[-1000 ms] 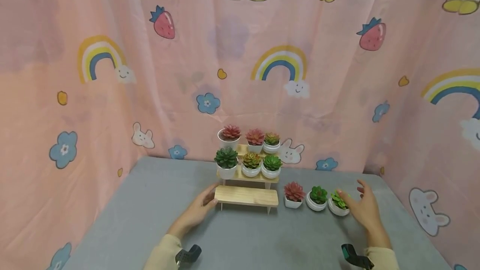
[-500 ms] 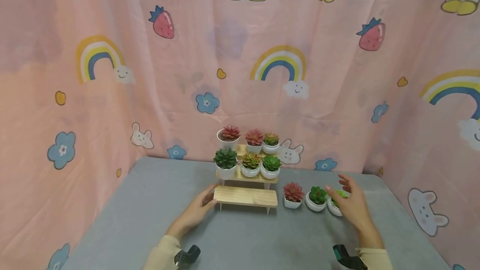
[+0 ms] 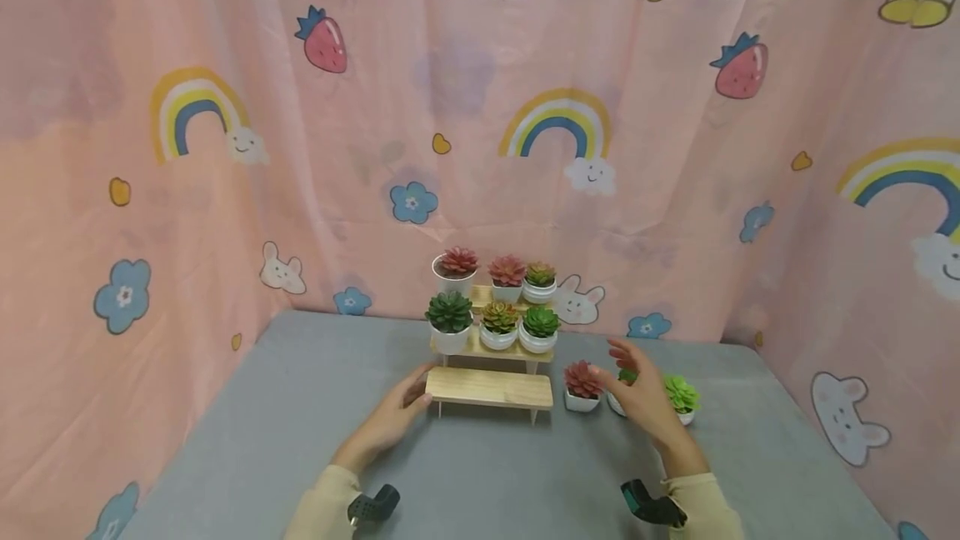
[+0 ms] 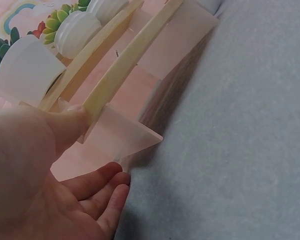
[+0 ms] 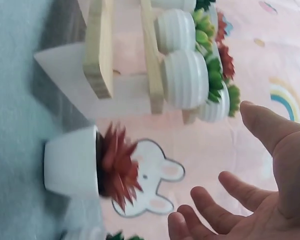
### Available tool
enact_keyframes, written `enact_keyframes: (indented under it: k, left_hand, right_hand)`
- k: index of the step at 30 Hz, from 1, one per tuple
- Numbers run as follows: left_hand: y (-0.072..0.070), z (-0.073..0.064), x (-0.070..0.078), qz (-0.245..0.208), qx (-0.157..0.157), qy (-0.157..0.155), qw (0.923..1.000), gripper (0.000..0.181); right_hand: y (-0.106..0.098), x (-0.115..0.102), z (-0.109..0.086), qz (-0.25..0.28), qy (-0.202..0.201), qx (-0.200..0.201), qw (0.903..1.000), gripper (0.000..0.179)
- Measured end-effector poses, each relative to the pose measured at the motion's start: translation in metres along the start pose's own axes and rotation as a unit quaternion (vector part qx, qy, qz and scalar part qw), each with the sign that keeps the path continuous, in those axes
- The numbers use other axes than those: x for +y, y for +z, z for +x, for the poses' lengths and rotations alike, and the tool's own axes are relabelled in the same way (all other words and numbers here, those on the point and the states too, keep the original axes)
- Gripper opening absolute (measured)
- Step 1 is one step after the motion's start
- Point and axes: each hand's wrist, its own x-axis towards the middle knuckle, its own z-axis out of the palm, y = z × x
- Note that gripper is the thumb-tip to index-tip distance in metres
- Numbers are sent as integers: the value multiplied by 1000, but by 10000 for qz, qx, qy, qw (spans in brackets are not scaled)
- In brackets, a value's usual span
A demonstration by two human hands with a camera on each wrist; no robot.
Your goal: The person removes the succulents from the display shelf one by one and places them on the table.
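A tiered wooden plant stand stands mid-table, its lowest board bare. At that board's left end is my left hand; in the left wrist view the thumb rests against the wood and the loosely extended fingers lie below, beside the translucent leg. My right hand hovers with spread fingers, holding nothing. It is nearest a red potted succulent in a square white pot and partly covers a green succulent. A light green succulent sits to the right of this hand.
Several potted succulents fill the two upper boards, among them a dark green one and a red one at the left. Behind the grey tabletop hangs a pink patterned curtain.
My right hand has moved left from the light green succulent, over the middle green one and up to the red one. The left hand has stayed at the stand.
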Motion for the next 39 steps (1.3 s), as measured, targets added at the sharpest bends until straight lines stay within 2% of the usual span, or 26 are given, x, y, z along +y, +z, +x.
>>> enact_keyframes:
  k: [6,13,19,23,31,39]
  left_hand:
    - [-3,5,2,93,91,3,9999,56]
    - [-2,4,-1,45,-7,-8,10000,58]
    - [-2,1,-4,77,-11,117,9999,58]
    - [-2,-2,-6,56,47,37,10000,58]
    - [-2,3,-5,46,-13,54,10000,58]
    - [-1,1,-4,33,-9,-117,9999,59]
  right_hand:
    - [24,-15,23,221,-289,-189,9992,66]
    - [47,-24,38,149,-242,-412,9987,74]
    - [63,-26,46,151,-47,-372,9992,80]
    - [71,-26,51,126,-72,-216,9997,77]
    - [75,-24,54,279,121,87,9995,78]
    - [74,-22,55,111,142,49,9998,79]
